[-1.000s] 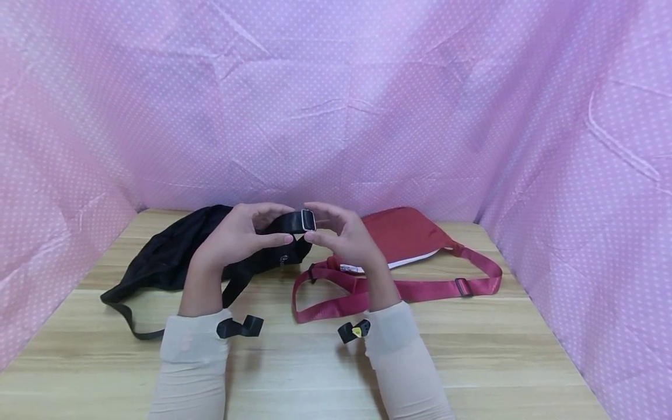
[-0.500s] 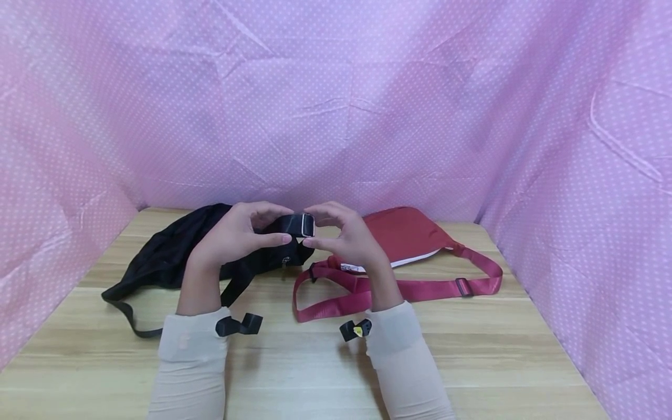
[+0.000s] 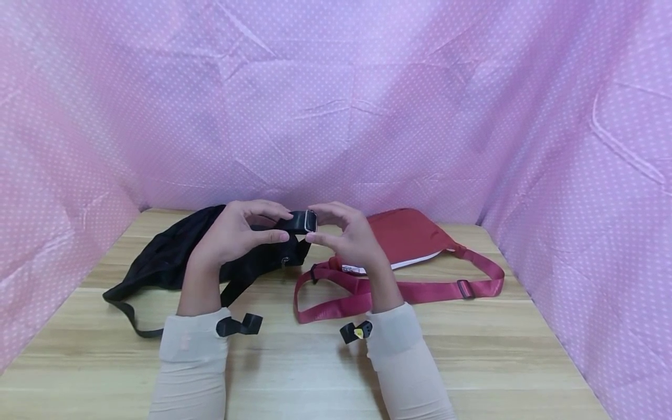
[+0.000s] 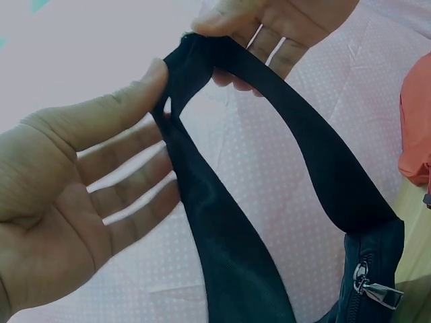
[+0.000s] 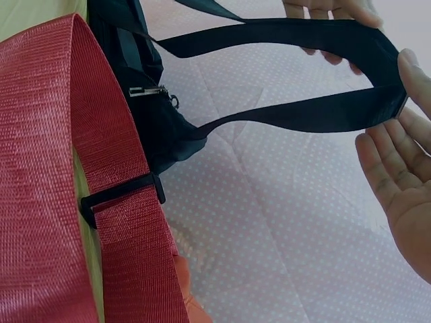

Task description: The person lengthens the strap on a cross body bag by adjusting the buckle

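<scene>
Left hand [image 3: 228, 233] and right hand [image 3: 349, 233] pinch strap [image 3: 291, 223] (metal buckle [image 3: 310, 221] fitted) of black bag [image 3: 175, 248]; red bag [image 3: 404, 236] right of it.

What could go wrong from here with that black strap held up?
The strap could slip, since the left hand and right hand appear to hold it just by fingers and thumbs near the buckle. Its raised loop might twist. If the black bag gets dragged, it might catch the red strap lying nearby.

Black strap [image 4: 225, 222], white-dotted pink cloth [image 3: 336, 116]
</scene>
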The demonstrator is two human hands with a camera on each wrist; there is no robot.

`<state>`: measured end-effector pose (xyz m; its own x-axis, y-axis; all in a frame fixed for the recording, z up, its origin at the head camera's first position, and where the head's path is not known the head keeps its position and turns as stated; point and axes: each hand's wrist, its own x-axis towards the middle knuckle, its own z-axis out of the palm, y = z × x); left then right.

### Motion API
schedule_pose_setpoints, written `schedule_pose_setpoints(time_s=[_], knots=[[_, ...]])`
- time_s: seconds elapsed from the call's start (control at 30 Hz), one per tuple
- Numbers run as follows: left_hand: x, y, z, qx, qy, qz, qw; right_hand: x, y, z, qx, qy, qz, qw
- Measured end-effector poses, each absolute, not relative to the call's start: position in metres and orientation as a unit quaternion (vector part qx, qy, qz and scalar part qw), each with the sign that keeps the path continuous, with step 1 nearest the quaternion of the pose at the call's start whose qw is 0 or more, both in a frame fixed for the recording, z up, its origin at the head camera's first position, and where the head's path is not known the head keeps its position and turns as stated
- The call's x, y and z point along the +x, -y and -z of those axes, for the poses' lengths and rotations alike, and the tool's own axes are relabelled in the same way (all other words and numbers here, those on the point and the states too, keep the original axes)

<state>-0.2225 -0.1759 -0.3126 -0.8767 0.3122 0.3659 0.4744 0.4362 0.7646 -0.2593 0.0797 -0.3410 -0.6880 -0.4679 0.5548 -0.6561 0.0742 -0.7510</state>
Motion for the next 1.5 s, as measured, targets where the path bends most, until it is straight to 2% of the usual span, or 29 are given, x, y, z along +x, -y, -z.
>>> schedule_pose_setpoints(time_s=[0.23, 0.5, 1.1, 1.5], knots=[[-0.224, 0.174, 0.314, -0.263, 0.834, 0.469, 0.122, -0.259, -0.08, 0.34, 0.378, 0.711, -0.589, 0.078], [-0.223, 0.17, 0.315, -0.27, 0.823, 0.481, 0.133, -0.258, -0.08, 0.341, 0.378, 0.696, -0.607, 0.071], [-0.222, 0.168, 0.312, -0.289, 0.841, 0.442, 0.12, -0.259, -0.078, 0.341, 0.387, 0.685, -0.614, 0.066], [-0.229, 0.165, 0.313, -0.284, 0.823, 0.478, 0.116, -0.263, -0.071, 0.344, 0.399, 0.689, -0.6, 0.072]])
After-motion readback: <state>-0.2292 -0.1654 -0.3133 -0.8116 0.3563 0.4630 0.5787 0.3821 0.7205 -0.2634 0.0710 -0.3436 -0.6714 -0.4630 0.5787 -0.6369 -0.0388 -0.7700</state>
